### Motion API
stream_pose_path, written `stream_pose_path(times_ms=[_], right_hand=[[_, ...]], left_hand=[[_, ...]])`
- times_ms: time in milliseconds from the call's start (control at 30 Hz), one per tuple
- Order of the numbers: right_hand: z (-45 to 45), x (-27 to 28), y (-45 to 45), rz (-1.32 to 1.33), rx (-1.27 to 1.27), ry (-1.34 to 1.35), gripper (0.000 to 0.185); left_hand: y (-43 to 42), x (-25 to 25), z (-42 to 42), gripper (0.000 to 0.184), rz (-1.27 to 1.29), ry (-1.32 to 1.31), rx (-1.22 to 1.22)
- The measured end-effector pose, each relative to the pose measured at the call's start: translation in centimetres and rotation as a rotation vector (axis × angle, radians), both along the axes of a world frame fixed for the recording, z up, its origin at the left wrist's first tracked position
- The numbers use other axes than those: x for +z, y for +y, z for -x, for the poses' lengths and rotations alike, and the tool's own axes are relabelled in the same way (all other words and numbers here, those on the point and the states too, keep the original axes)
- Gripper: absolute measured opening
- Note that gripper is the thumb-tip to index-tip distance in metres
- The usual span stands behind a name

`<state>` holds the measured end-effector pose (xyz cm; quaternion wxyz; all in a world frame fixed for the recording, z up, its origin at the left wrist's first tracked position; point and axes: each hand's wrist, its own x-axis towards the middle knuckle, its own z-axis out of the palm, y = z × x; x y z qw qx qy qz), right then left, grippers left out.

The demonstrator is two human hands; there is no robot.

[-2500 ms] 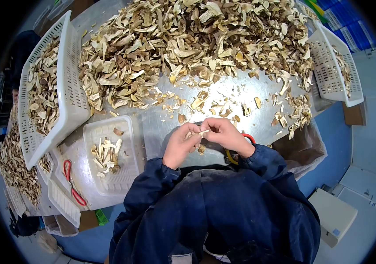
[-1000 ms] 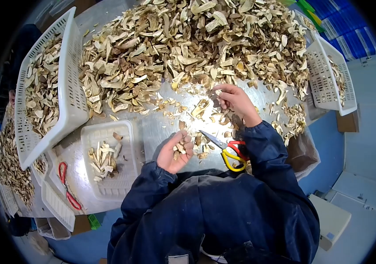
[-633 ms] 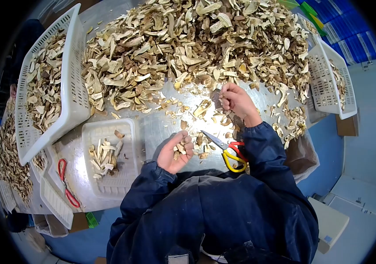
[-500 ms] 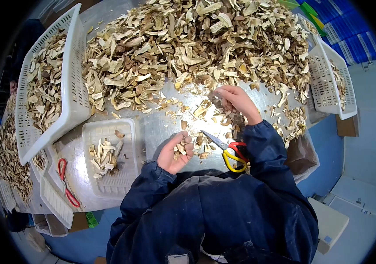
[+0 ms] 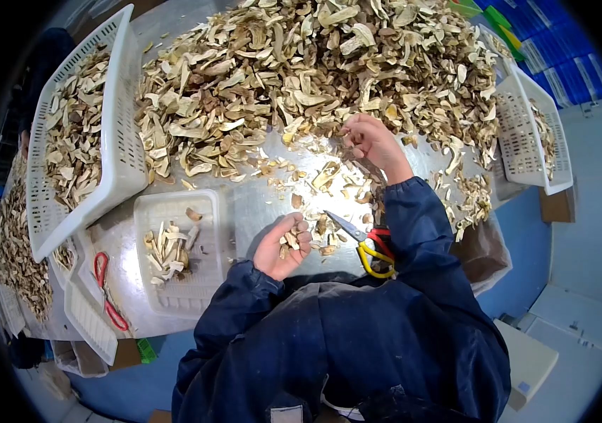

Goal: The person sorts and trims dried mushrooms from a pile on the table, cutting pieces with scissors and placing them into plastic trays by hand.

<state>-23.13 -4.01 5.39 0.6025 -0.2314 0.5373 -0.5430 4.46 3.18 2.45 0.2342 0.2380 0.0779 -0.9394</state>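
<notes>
My left hand [image 5: 283, 248] is palm up, its fingers curled round several small dried mushroom pieces [image 5: 289, 241]. At the near edge of a large heap of dried mushroom slices [image 5: 301, 77], my right hand [image 5: 377, 146] has its fingers bent inward; whatever they hold, if anything, cannot be made out. Scissors with yellow and red handles [image 5: 374, 256] lie with blades apart between my hands and my body. Loose slices and crumbs [image 5: 327, 176] are scattered on the metal table [image 5: 248, 204] between the hands.
A shallow white tray [image 5: 174, 299] with pale strips is on the left. Red-handled scissors [image 5: 108, 296] lie beyond it. White baskets of slices stand at left [image 5: 121, 134] and right [image 5: 516, 130]. A lined box [image 5: 488, 257] stands by the table's right edge. Blue crates [image 5: 572, 74] are stacked behind.
My right hand has moved slightly up toward the heap, and its fingers have changed their bend. My left hand stays nearly in place, still holding the pieces.
</notes>
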Motion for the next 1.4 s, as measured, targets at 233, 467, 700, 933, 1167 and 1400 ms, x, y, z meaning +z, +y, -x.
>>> stream_pose_path(times_ms=[233,467,700,933,1167,1400], right_hand=[[-3.5,-2.9,-1.8,0.232,0.221,1.372,0.016],[-3.2,-3.9,0.3,0.388,0.262,1.63,0.012],[2.7,-3.0,2.5,0.147,-0.123,-0.145,0.015],[0.5,-2.6,-1.2,0.145,-0.122,1.361,0.017],[-0.8,-2.7,0.8,0.048,0.093,0.868,0.013],[-8.2,0.5,8.4,-0.027,0.238,0.026,0.01]], left_hand=[[0.1,0.5,0.2,0.01,0.015,-0.019,-0.01],[0.0,0.3,0.0,0.01,-0.014,-0.011,0.002],[0.0,0.1,0.1,0.01,-0.006,-0.016,-0.023],[0.2,0.0,0.1,0.01,0.007,0.002,-0.02],[0.2,-0.8,-0.3,0.014,0.102,-0.071,0.026],[0.0,1.9,2.4,0.022,0.463,-0.359,0.109]])
